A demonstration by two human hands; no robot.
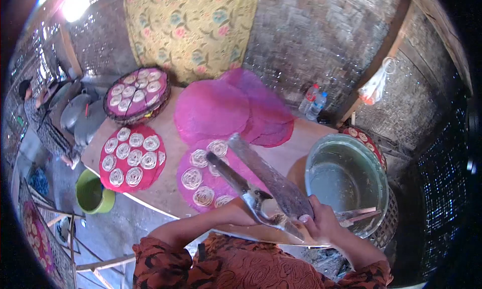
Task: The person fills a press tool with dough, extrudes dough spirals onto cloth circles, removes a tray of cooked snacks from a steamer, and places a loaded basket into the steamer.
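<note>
A two-armed hand press point(273, 181), with a long wooden lever and a second, darker arm with metal parts, is held slantwise in front of me. My right hand point(324, 224) is closed around its lower right end. My left hand point(251, 212) reaches behind the press, where its fingers are hidden. Under the press lies a pink round sheet point(186, 161) bearing several pale coils of dough strands point(203, 196). To the left, a red round sheet point(135, 158) carries more coils. Bare pink and purple sheets point(213, 108) are piled behind.
A big green tub point(311, 163) with sticks inside stands at the right. At the back left is a round rack of coils point(135, 91). Two plastic bottles point(316, 106) stand by the wall. A green bucket point(95, 191) sits on the floor; another person point(42, 118) is at far left.
</note>
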